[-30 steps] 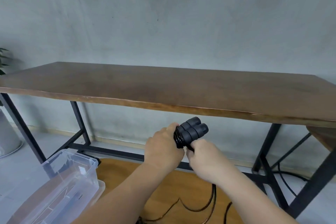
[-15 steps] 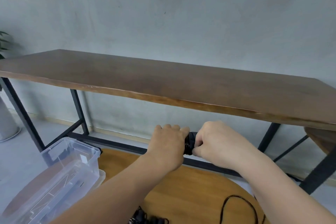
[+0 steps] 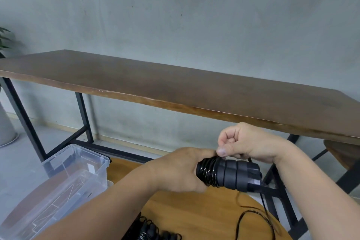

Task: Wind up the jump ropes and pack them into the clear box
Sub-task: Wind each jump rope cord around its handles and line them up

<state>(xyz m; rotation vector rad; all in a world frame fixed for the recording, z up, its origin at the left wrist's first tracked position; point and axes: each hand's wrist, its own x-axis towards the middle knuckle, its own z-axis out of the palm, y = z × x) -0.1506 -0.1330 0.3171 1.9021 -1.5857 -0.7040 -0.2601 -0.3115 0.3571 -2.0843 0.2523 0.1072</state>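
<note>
My left hand (image 3: 181, 169) grips the black ribbed handles of a jump rope (image 3: 231, 175), held level with thin cord coiled around their left part. My right hand (image 3: 245, 142) is just above the handles, its fingers curled and pinching the cord against the coil. The loose black cord (image 3: 253, 218) hangs down from the handles and loops over the round wooden table. The clear box (image 3: 78, 163) stands at the lower left, open on top. More black rope (image 3: 152, 232) lies at the bottom edge.
A long brown table (image 3: 175, 87) on black metal legs runs across in front of the grey wall. The round wooden table (image 3: 194, 210) lies below my hands. A plant pot (image 3: 5, 128) stands at the far left.
The handles have turned level and show more fully, with more cord coiled on them. My right hand has risen above them. The view has tilted down a little.
</note>
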